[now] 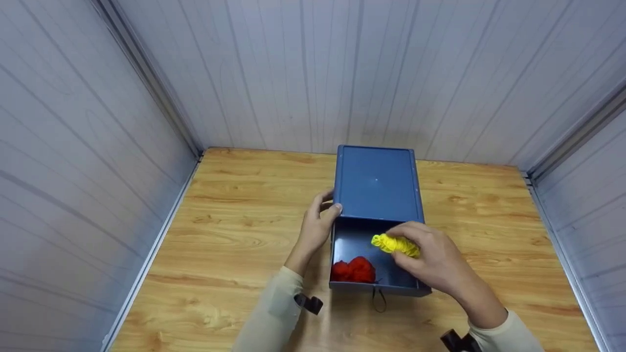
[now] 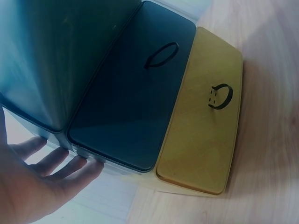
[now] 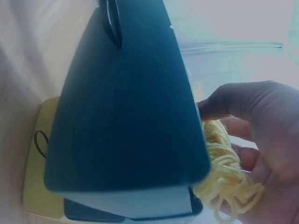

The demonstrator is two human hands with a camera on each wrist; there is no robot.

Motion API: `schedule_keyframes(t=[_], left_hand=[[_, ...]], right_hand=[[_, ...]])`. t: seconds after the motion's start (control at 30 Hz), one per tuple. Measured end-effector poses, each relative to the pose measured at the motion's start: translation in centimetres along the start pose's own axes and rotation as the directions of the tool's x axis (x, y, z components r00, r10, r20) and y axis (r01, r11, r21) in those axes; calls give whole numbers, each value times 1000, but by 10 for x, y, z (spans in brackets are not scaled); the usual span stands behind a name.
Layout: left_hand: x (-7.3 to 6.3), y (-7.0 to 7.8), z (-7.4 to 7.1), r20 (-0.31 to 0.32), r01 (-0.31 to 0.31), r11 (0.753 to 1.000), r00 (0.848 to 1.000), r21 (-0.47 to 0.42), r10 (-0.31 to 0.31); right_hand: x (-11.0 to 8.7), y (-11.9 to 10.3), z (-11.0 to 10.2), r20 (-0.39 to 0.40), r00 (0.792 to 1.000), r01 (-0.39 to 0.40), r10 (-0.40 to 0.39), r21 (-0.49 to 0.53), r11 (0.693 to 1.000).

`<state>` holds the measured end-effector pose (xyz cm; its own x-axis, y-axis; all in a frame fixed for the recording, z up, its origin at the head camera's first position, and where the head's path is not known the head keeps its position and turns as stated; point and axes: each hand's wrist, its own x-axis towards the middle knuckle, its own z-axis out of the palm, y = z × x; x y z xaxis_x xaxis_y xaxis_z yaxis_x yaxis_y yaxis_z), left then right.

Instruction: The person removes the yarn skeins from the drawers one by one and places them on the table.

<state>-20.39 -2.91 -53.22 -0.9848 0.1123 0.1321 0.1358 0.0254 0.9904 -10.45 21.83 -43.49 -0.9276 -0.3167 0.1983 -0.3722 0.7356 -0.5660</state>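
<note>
A blue drawer cabinet [image 1: 379, 183] stands on the wooden table with its top drawer [image 1: 354, 234] pulled out toward me. My right hand [image 1: 435, 254] pinches a yellow yarn skein [image 1: 398, 244] between thumb and fingers, over the right part of that drawer. In the right wrist view the yellow yarn [image 3: 224, 168] shows beside the drawer's front. Red yarn [image 1: 359, 270] lies in the drawer's front left corner. My left hand [image 1: 318, 222] rests against the cabinet's left side, thumb at the top's front edge; in the left wrist view its straight fingers touch the side.
Below the open drawer sit a shut dark blue drawer [image 2: 135, 93] and a shut yellow drawer [image 2: 205, 116], each with a black loop pull. Panelled walls [image 1: 313, 73] enclose the wooden table [image 1: 230, 234] at the back and both sides.
</note>
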Motion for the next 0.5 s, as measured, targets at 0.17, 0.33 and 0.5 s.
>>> schedule_keyframes(t=[0.17,0.33,0.5], left_hand=[[0,1,0,3,-9,1000,1000,-20,9],[-1,1,0,6,2,1000,1000,-28,-1],[-1,0,0,5,4,1000,1000,-29,-3]], right_hand=[[-4,6,-13,-44,999,-21,22,20,1000],[-10,14,-24,-56,995,-77,78,14,997],[-17,24,-31,-104,990,-96,96,6,995]])
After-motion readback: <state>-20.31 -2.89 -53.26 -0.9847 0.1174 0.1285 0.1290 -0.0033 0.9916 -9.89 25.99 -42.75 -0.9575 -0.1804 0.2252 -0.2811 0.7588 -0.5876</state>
